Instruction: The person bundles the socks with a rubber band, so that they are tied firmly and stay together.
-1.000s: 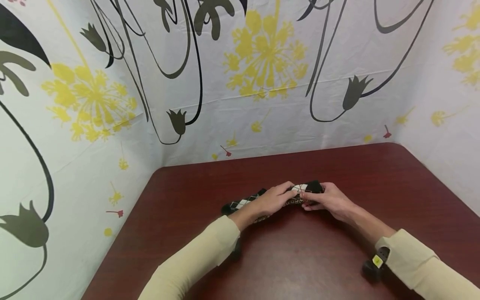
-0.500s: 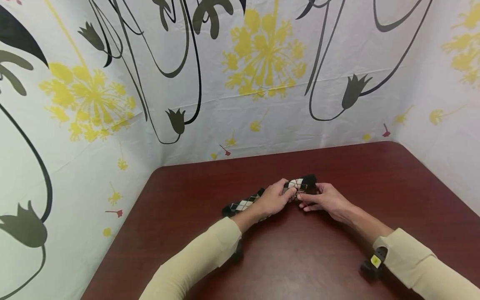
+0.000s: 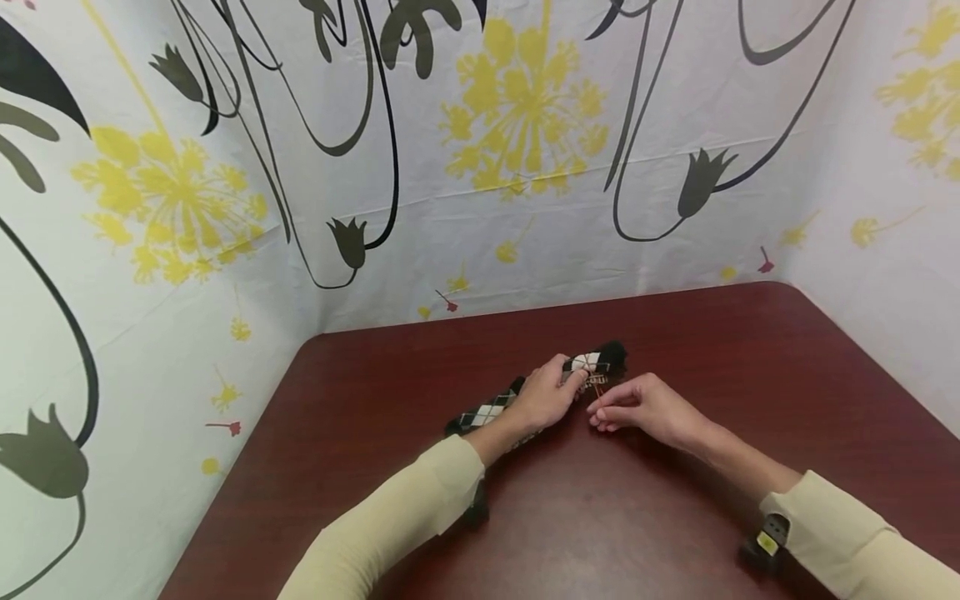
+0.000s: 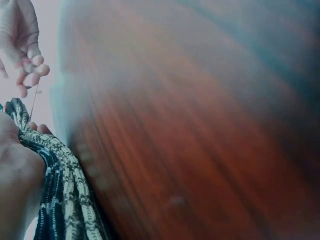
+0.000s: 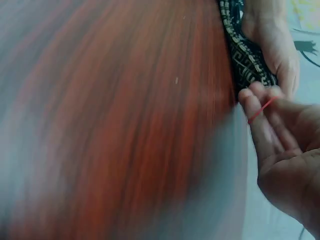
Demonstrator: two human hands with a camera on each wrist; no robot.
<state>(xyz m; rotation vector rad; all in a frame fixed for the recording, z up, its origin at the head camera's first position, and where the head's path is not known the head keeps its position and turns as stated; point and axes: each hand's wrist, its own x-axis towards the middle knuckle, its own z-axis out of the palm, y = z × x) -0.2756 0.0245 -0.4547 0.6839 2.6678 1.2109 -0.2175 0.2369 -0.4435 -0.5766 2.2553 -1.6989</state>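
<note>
A long, narrow black-and-white argyle knit (image 3: 487, 410), folded into a strip, lies slantwise on the table; its exact kind is unclear. My left hand (image 3: 549, 395) grips it near its far right end, thumb on the near side. The right hand (image 3: 660, 410) pinches a thin red band (image 3: 598, 390), drawn out from the knit towards me. In the right wrist view, the red band (image 5: 262, 111) crosses the right fingertips. Woven bands on the underside of the knit (image 4: 70, 185) show in the left wrist view. The left palm hides the knit's middle.
The dark red wooden table (image 3: 390, 367) has rounded far corners. White fabric walls (image 3: 420, 183) with yellow and grey flower prints stand close behind it and at both sides. A small dark wrist camera (image 3: 763, 546) sits at the right sleeve.
My right hand has come away from the knit's end, pulling the red band out towards me. The left hand keeps its grip, and the knit's far end has shifted slightly left and away.
</note>
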